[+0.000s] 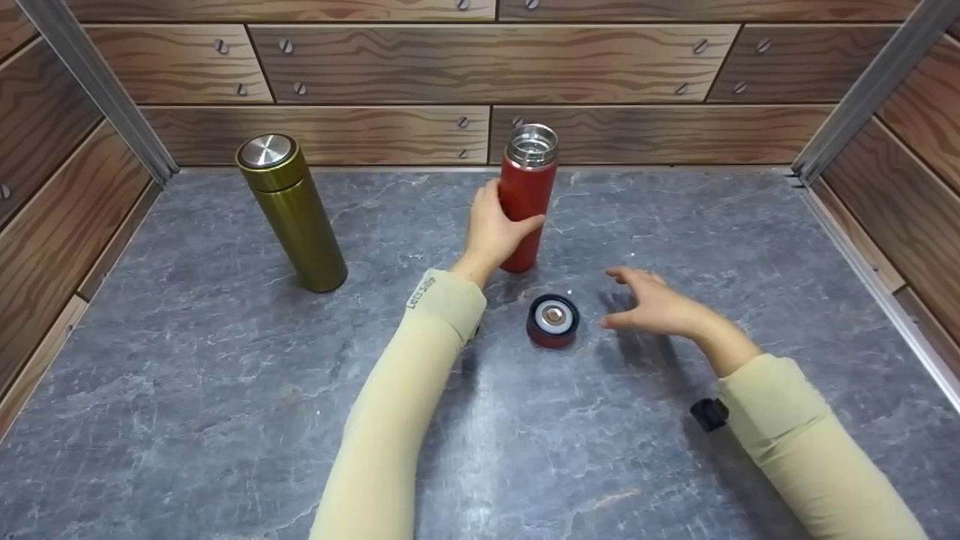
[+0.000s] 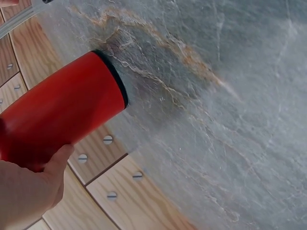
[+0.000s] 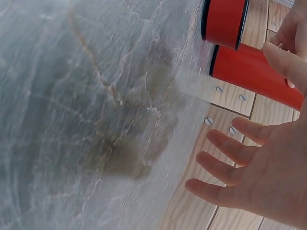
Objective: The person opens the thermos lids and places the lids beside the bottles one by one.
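My left hand point(image 1: 495, 229) holds the red thermos bottle point(image 1: 529, 191) around its side, the thumb lying across the front. The bottle stands upright with its bare steel mouth point(image 1: 533, 144) uncovered. In the left wrist view its dark-rimmed base point(image 2: 115, 79) meets the table, and part of the hand is cut off. A red and black lid point(image 1: 553, 339) lies upside down in front of the bottle, its pale inner side facing up. To the right of this lid, my right hand point(image 1: 652, 304) hovers with fingers spread, touching nothing. The right wrist view shows its palm point(image 3: 273, 187) and parted fingers.
An olive-green thermos bottle point(image 1: 300, 217) with a steel-topped lid stands at the left. The grey marbled table point(image 1: 225, 420) is bordered by wood-patterned panels point(image 1: 495, 64) at the back and both sides, with metal rails point(image 1: 877, 285) along the edges.
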